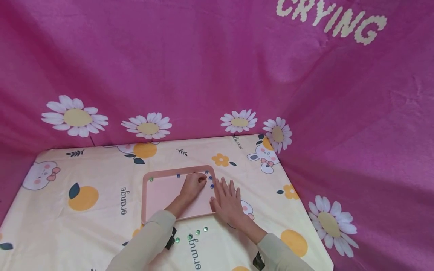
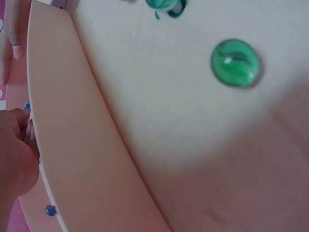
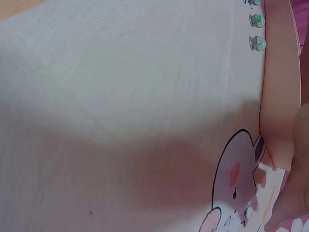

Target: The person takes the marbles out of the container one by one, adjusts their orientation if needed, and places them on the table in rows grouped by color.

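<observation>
A cream cloth (image 1: 101,169) printed "orange" covers the table under a "CRYING" pink drape (image 1: 217,67); the left hand (image 1: 192,187) pinches a blue bead (image 1: 204,180) in the pink rectangular tray (image 1: 146,195), the right hand (image 1: 228,201) flat beside.

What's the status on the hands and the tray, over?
Left hand curled in the pink tray, fingers at a blue bead. Right hand flat, open, at the tray's right edge. Green beads loose on the cloth.

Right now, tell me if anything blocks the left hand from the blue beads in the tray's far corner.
Nothing visible does. The left hand is already inside the pink tray, its curled fingers right beside the blue beads. The right hand lies flat alongside, outside the tray.
</observation>
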Tool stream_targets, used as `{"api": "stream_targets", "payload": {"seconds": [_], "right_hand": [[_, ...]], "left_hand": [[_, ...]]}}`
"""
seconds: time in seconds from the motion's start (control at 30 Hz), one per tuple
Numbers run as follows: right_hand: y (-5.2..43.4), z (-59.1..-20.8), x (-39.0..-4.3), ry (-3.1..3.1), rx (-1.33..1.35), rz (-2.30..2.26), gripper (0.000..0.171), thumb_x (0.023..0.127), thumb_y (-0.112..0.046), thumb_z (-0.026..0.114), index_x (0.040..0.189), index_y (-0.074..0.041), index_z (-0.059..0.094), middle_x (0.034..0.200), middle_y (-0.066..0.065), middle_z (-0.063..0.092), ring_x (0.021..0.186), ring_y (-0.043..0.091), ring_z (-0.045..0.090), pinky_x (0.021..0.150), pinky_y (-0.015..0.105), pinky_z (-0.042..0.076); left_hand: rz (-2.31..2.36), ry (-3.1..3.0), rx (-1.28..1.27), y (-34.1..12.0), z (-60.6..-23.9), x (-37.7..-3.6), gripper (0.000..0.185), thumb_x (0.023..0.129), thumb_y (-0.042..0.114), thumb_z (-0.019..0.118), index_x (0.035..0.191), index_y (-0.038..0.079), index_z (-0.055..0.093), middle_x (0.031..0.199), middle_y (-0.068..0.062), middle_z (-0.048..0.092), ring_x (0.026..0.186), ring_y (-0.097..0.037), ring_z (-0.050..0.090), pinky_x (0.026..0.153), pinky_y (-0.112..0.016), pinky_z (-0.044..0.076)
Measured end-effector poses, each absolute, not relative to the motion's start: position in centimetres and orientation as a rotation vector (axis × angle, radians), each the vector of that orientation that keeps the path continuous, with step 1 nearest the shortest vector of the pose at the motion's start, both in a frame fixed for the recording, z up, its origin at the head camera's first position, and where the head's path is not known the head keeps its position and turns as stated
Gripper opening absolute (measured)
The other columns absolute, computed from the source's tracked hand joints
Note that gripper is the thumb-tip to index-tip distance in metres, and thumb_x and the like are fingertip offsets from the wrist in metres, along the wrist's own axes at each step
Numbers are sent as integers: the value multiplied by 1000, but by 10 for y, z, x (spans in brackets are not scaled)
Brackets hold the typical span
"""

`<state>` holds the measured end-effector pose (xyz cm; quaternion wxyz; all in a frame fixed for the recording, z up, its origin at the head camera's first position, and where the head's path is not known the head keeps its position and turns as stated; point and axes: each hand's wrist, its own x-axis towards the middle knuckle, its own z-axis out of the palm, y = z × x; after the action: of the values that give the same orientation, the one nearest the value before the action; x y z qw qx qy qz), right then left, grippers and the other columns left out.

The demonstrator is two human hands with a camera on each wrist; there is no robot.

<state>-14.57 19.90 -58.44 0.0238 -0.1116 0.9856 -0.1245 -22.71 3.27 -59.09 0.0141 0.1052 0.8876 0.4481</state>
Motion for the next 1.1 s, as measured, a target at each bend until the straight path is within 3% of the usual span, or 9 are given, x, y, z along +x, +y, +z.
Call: {"api": "stream_targets", "payload": {"seconds": [0.4,0.53,0.67,0.87,1.1], "right_hand": [[202,-582,-147,3042,-348,-369,68,105,-47,34,161,-17,12,166,12,10,149,42,4,114,65,7],[202,-582,-148,3045,-367,-381,67,105,-47,33,161,-16,14,166,12,11,149,43,4,114,67,8],[199,-584,-147,3025,-372,-384,67,105,-47,32,161,-16,13,166,13,10,149,43,3,114,67,7],[195,-583,-146,3041,-396,-387,66,105,-44,36,160,-13,18,164,16,14,148,47,6,113,68,10],[196,-580,-146,3053,-380,-372,68,104,-44,40,161,-14,17,165,13,12,149,44,6,114,66,8]], "left_hand": [[1501,2745,238,-8,-587,-210,18,89,2,72,108,0,74,94,-8,73,80,-15,64,74,-32,57],[1535,2754,192,-27,-579,-201,20,91,4,71,110,-1,73,99,-9,73,86,-18,67,80,-34,58],[1485,2783,136,-51,-563,-183,26,95,10,68,121,2,70,114,-11,70,103,-25,66,91,-41,54],[1116,3097,110,-96,-553,-155,39,99,18,62,135,4,59,139,-15,55,130,-36,47,104,-54,42],[820,3123,79,-128,-568,-131,70,96,25,63,152,-3,31,159,-25,22,144,-44,20,114,-62,20]]}}
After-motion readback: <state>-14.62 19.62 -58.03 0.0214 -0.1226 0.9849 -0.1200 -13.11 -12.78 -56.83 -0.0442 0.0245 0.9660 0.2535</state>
